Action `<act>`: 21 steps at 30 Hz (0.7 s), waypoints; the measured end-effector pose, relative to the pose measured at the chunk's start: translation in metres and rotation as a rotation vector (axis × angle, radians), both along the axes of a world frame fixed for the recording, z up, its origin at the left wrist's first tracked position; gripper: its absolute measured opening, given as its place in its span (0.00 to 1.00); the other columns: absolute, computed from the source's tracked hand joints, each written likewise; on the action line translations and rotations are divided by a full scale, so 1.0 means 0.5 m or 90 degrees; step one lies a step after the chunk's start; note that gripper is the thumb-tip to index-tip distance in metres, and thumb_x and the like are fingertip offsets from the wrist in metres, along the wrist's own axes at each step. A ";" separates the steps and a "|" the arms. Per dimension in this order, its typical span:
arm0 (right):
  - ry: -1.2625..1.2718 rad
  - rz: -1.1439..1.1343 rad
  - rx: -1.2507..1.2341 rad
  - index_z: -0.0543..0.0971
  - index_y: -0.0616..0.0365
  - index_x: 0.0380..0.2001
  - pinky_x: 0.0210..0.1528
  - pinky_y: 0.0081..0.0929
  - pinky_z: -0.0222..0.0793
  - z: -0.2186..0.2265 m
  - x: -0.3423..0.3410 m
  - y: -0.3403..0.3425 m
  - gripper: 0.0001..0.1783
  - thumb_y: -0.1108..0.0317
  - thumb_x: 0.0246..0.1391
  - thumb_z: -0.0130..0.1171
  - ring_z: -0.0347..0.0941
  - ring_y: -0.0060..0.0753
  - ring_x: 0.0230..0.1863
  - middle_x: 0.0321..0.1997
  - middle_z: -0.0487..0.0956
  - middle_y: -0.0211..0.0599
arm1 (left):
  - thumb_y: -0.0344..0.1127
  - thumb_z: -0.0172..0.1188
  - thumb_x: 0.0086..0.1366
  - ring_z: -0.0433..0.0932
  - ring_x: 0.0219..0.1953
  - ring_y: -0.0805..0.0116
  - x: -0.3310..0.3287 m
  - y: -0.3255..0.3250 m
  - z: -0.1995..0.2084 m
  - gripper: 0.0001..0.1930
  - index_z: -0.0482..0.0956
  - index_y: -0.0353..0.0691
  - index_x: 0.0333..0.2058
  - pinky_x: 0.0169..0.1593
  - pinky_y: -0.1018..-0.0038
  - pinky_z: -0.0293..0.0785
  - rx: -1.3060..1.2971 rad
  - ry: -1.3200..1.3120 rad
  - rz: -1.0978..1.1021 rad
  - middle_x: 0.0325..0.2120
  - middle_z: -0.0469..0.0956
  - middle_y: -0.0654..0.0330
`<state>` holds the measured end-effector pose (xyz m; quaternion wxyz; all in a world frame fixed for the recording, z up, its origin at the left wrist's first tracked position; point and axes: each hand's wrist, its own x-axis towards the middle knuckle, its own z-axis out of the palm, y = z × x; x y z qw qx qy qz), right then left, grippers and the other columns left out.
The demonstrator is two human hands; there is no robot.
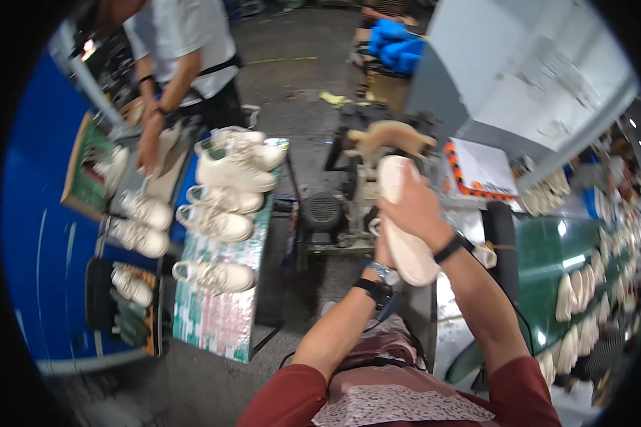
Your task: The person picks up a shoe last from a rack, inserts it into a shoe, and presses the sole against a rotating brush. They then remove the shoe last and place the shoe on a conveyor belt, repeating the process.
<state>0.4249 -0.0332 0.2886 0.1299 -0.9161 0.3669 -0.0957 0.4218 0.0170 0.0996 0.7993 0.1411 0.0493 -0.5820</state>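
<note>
Your right hand is closed around a pale shoe. You hold it sole up, out in front of you, just before the dark machine. Your left hand is tucked under the shoe, and most of it is hidden. It seems to prop the shoe from below, but I cannot tell if its fingers are curled or flat.

So one shoe is in your hands right now, and it is not set down yet. It looks like you are in the middle of working on this one.

To your left stands a narrow surface with a patterned top. Several white shoes sit on it in a row, some stacked at the far end. I think those may be done or waiting; the picture does not say which.

More white shoes lie on the blue belt further left. Another person stands there and reaches down toward them.

On your right, many pale soles lie lined up along a green belt. It looks like lots of pieces are left to do.
</note>
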 end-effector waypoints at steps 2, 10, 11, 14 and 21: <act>-0.103 0.008 0.010 0.50 0.64 0.72 0.48 0.50 0.75 -0.055 -0.060 0.028 0.58 0.51 0.44 0.66 0.75 0.65 0.49 0.55 0.70 0.67 | 0.64 0.45 0.72 0.77 0.55 0.56 -0.006 0.051 0.018 0.33 0.68 0.43 0.62 0.60 0.57 0.74 0.051 0.036 -0.066 0.57 0.75 0.55; -0.106 0.044 -0.033 0.49 0.57 0.74 0.49 0.48 0.73 -0.062 -0.092 0.030 0.55 0.57 0.47 0.66 0.75 0.62 0.47 0.52 0.72 0.59 | 0.78 0.47 0.61 0.74 0.56 0.64 -0.059 0.203 -0.021 0.45 0.72 0.43 0.59 0.60 0.55 0.68 0.278 -0.187 -0.311 0.53 0.77 0.60; -0.115 0.033 -0.045 0.49 0.57 0.74 0.49 0.48 0.72 -0.063 -0.098 0.029 0.55 0.57 0.46 0.67 0.75 0.62 0.47 0.52 0.72 0.59 | 0.78 0.46 0.61 0.75 0.56 0.64 -0.059 0.185 0.013 0.45 0.71 0.44 0.61 0.60 0.56 0.69 0.199 -0.139 -0.308 0.54 0.77 0.61; -0.157 0.039 -0.055 0.49 0.58 0.74 0.54 0.50 0.70 -0.041 -0.094 0.053 0.57 0.59 0.45 0.69 0.72 0.61 0.52 0.53 0.71 0.59 | 0.76 0.45 0.64 0.75 0.55 0.61 -0.069 0.082 0.054 0.44 0.68 0.46 0.64 0.61 0.61 0.70 -0.033 0.004 -0.100 0.58 0.75 0.62; -0.187 0.000 -0.041 0.43 0.59 0.74 0.47 0.49 0.75 -0.043 -0.083 0.098 0.62 0.56 0.43 0.70 0.73 0.62 0.48 0.53 0.65 0.55 | 0.72 0.43 0.68 0.71 0.61 0.58 -0.042 0.092 0.121 0.43 0.60 0.43 0.68 0.65 0.61 0.68 -0.087 0.013 0.043 0.62 0.69 0.55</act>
